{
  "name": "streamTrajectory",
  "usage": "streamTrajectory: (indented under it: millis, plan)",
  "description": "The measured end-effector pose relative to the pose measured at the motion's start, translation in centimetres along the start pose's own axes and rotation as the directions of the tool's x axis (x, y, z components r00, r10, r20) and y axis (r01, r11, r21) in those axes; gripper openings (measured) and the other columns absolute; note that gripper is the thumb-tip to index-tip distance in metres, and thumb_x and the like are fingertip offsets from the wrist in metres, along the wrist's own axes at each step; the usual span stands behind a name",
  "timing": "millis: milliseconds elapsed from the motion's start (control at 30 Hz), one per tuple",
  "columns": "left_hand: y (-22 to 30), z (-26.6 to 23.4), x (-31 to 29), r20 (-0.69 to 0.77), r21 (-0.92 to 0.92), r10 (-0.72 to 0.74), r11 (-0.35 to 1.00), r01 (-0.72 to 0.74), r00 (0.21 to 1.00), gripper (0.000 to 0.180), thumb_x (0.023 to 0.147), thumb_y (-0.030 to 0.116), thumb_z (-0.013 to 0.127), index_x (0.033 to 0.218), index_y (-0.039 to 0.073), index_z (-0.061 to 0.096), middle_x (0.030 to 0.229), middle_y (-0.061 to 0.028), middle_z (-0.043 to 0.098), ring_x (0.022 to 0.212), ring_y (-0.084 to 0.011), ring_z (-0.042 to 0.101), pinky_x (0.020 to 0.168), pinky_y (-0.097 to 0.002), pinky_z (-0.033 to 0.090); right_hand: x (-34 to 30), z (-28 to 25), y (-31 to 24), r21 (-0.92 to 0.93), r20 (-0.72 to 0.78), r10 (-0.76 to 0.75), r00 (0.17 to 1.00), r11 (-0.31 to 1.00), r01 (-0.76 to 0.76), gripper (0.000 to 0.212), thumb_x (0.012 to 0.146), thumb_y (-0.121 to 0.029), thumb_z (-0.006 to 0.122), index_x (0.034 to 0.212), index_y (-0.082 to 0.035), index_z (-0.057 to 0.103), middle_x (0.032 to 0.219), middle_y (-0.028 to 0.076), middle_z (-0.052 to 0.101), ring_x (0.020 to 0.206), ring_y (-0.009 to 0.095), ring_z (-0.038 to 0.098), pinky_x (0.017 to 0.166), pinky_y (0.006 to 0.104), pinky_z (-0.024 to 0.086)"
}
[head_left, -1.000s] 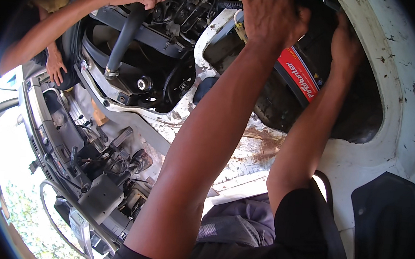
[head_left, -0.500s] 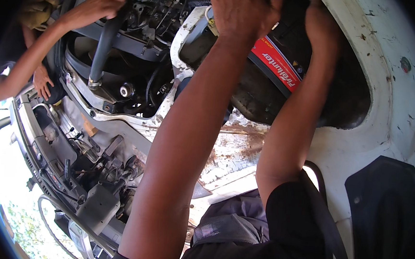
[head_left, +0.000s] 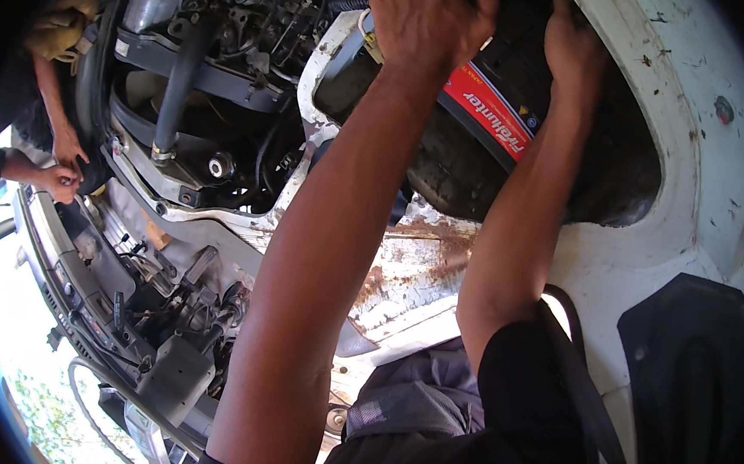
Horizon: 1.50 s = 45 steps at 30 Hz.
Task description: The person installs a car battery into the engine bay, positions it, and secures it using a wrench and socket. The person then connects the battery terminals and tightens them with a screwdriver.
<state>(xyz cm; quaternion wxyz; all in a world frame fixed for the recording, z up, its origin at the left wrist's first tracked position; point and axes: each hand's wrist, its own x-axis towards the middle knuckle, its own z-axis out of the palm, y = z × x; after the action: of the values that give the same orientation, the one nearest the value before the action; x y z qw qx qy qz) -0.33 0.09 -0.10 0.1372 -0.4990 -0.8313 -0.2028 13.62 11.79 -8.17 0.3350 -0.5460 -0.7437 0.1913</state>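
Observation:
A car battery with a red label sits in a dark recess of the white car body. My left hand reaches over the near-left end of the battery, its back toward me. The tips of its fingers run past the upper edge of the picture, so its grip is hidden. On the battery's right side is my right hand, its fingers bent down into shadow. Whether that hand grips anything cannot be made out. A yellow connector on a cable lies just left of my left wrist.
The rusty white body rim surrounds the recess. Left of it lie the engine parts, a thick black hose and a metal cap. At the far left are a co-worker's two hands. A dark flap hangs at the right.
The co-worker's pointing hand has drawn back from the engine to beside the other hand. My hands stay at the battery with only a slight shift.

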Motion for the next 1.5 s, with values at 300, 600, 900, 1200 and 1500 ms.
streamTrajectory:
  millis: [300, 600, 900, 1200, 1500]
  plan:
    - [0.2, -0.4, 0.0, 0.029, -0.036, -0.034, 0.999, 0.035, 0.999, 0.04, 0.091, 0.037, 0.061, 0.118, 0.009, 0.068, 0.116, -0.0124, 0.066, 0.119, -0.0313, 0.06, 0.11, -0.0602, 0.036, -1.5, -3.5, -8.0, 0.274, -0.2, 0.046, 0.979, 0.962, 0.01, 0.049, 0.103, -0.025, 0.075, 0.144, 0.001, 0.067, 0.153, 0.023, 0.065, 0.144, 0.038, 0.057, 0.123, 0.0463, 0.04]
    - [-1.3, -0.6, 0.7, 0.075, -0.004, -0.043, 0.999, 0.043, 0.996, 0.052, 0.093, 0.037, 0.062, 0.135, 0.007, 0.067, 0.126, -0.013, 0.067, 0.125, -0.0306, 0.059, 0.114, -0.0627, 0.033, -1.1, -2.3, -8.2, 0.56, 0.015, 0.251, 0.968, 0.8, -0.216, 0.046, 0.105, -0.031, 0.071, 0.14, -0.001, 0.072, 0.136, 0.018, 0.077, 0.132, 0.03, 0.069, 0.118, 0.0415, 0.045]
    - [-0.5, 1.0, -0.2, 0.046, -0.088, -0.077, 0.993, 0.081, 0.996, 0.061, 0.092, 0.049, 0.061, 0.14, 0.013, 0.067, 0.136, -0.0107, 0.066, 0.131, -0.026, 0.054, 0.116, -0.0669, 0.024, 2.2, -1.5, -2.2, -0.065, 0.323, -0.017, 0.946, 0.997, 0.04, 0.061, 0.109, -0.038, 0.063, 0.159, -0.002, 0.055, 0.168, 0.023, 0.049, 0.158, 0.041, 0.042, 0.13, 0.0476, 0.03]
    - [0.2, -0.3, -0.1, 0.09, -0.038, -0.051, 0.998, 0.054, 0.995, 0.053, 0.092, 0.04, 0.064, 0.134, 0.008, 0.067, 0.126, -0.0122, 0.067, 0.125, -0.0299, 0.059, 0.113, -0.0605, 0.035, 0.0, -2.1, -3.8, 0.098, 0.078, 0.131, 0.988, 0.985, -0.139, 0.055, 0.109, -0.037, 0.063, 0.151, -0.001, 0.063, 0.157, 0.024, 0.061, 0.146, 0.04, 0.056, 0.122, 0.0498, 0.04]
    - [0.5, -0.6, 0.0, 0.091, -0.059, -0.045, 0.997, 0.051, 0.995, 0.052, 0.093, 0.041, 0.062, 0.134, 0.008, 0.067, 0.126, -0.0122, 0.067, 0.125, -0.0295, 0.059, 0.114, -0.0596, 0.034, -1.4, -2.9, -10.8, 0.656, -0.148, 0.196, 0.969, 0.753, -0.052, 0.057, 0.101, -0.033, 0.073, 0.148, -0.001, 0.065, 0.153, 0.024, 0.064, 0.139, 0.041, 0.062, 0.121, 0.0485, 0.044]
